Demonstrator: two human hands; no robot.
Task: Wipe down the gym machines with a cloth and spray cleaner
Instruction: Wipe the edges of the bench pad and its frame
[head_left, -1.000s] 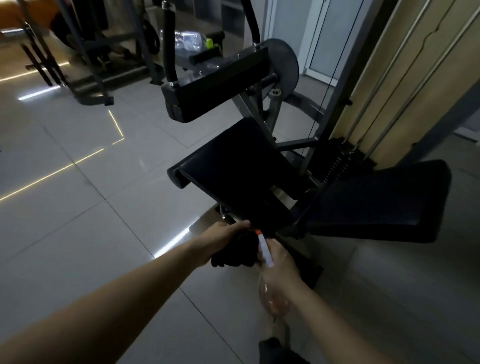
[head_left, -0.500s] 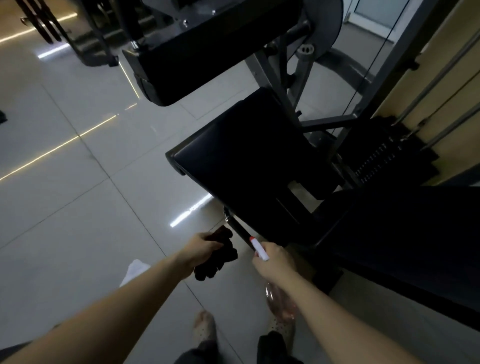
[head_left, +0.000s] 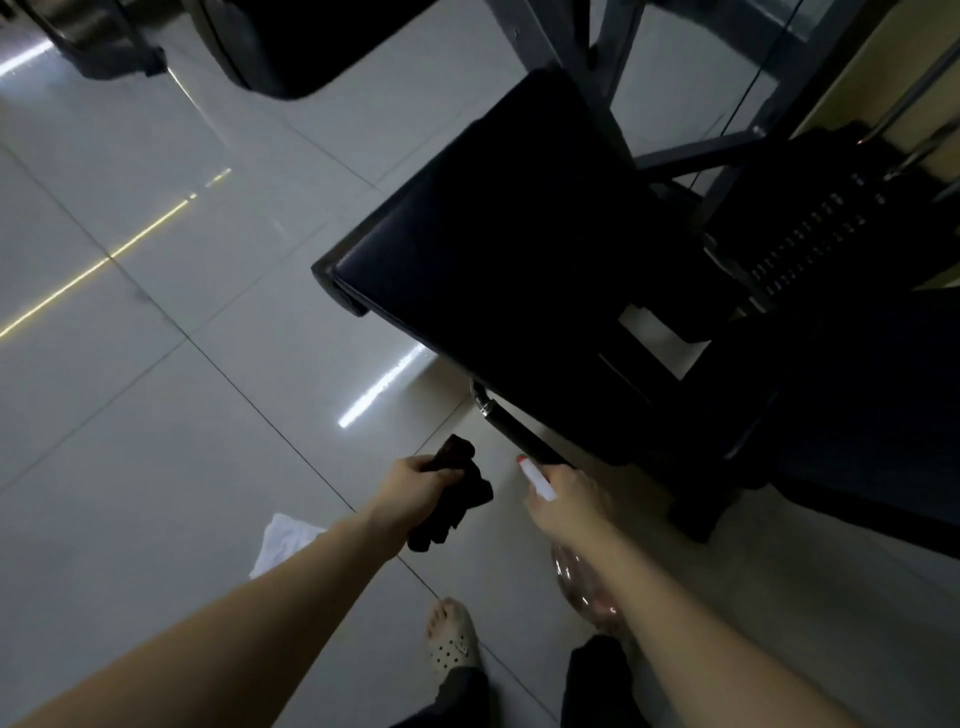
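Seen from above in a dim gym, a person's left hand (head_left: 415, 486) is curled tight around a bunched dark cloth (head_left: 460, 493), held above the tiled floor (head_left: 156, 415) just short of the machine. The right hand (head_left: 569, 499) is wrapped around a clear spray bottle (head_left: 579, 577), its white nozzle aimed at a metal bar (head_left: 511, 428) beneath the black padded seat (head_left: 519, 249). The cloth touches no surface and no wet streaks show in the gloom, so the job looks early here, with spraying and wiping of this machine apparently yet to do.
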